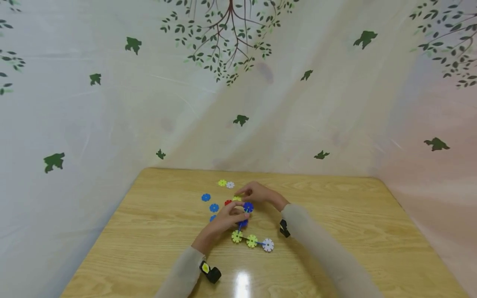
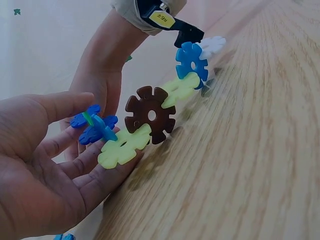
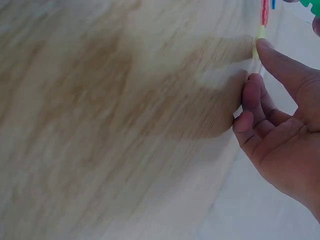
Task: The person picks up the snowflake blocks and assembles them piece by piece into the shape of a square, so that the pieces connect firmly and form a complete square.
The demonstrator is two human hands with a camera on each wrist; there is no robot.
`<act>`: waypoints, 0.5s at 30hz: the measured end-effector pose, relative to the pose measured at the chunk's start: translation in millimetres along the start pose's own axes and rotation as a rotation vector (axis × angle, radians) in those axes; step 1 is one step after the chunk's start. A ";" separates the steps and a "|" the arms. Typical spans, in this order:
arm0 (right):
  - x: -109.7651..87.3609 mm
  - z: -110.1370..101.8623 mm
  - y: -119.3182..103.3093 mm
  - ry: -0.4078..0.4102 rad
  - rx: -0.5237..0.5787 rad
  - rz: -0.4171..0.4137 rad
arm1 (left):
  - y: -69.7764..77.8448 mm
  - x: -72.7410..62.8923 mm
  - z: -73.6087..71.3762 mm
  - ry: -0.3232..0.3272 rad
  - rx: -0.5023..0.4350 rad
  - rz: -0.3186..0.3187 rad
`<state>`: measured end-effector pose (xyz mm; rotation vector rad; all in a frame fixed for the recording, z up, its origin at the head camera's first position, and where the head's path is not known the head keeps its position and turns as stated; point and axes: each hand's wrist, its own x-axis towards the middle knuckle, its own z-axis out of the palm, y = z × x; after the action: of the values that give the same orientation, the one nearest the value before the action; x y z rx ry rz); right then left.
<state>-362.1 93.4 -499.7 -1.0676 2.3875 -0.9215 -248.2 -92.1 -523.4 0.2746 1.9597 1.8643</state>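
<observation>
My left hand [image 1: 225, 218] pinches the blue end of a linked chain of plastic snowflake discs between thumb and fingers. In the left wrist view, blue discs [image 2: 97, 131] sit at the fingertips. From there the chain runs through a yellow disc [image 2: 125, 146], a brown disc [image 2: 137, 112], another yellow, a blue and a white disc [image 2: 214, 46]. Further back, my right hand [image 1: 261, 193] reaches down beside a loose yellow disc [image 1: 237, 199]; in the right wrist view its thumb is at that disc's edge, the other fingers bent at the tabletop.
A red disc [image 1: 228, 202] lies just left of the yellow one. Several loose blue discs [image 1: 206, 197] are left of the hands, one partly hidden by the left hand. Yellow [image 1: 222, 182] and white [image 1: 230, 185] discs lie farther back on the wooden table [image 1: 335, 207], before a printed curtain [image 1: 275, 124].
</observation>
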 end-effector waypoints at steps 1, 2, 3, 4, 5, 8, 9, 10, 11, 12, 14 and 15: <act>0.5 1.0 1.2 0.002 -0.014 0.003 | 0.3 0.5 0.8 -0.001 -0.001 -0.002; 0.8 1.6 1.9 0.006 -0.023 0.006 | 0.4 1.0 1.4 0.001 0.001 0.000; 0.7 1.9 2.2 0.010 -0.023 0.012 | 0.8 1.4 1.9 0.000 -0.005 -0.004; 0.0 1.8 2.1 0.017 -0.017 0.018 | 1.1 1.8 2.2 0.000 -0.011 -0.005; -1.2 1.6 1.9 0.024 -0.013 0.019 | 1.4 2.2 2.5 0.001 -0.017 -0.005; -5.7 -0.1 2.9 0.043 -0.012 0.015 | 3.4 2.5 2.9 0.013 -0.026 -0.015; -7.5 -0.9 3.5 0.047 -0.006 0.018 | 4.1 2.5 2.9 0.020 -0.022 -0.018; -9.6 -1.8 4.1 0.050 -0.007 0.014 | 4.6 2.7 3.1 0.029 -0.016 -0.022; -11.9 -2.9 4.8 0.052 -0.011 0.015 | 5.1 2.9 3.4 0.036 -0.008 -0.022; -14.1 -3.9 5.6 0.054 -0.007 0.025 | 5.5 3.2 3.7 0.047 -0.007 -0.027; -18.4 -6.1 7.8 0.055 -0.002 0.049 | 5.9 4.0 4.1 0.071 0.005 -0.029; -20.6 -7.2 8.7 0.054 0.011 0.068 | 5.7 4.8 4.1 0.082 0.003 -0.032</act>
<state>-357.3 116.4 -499.3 -0.9633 2.4430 -0.9502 -251.5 -86.0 -518.6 0.1700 2.0091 1.8798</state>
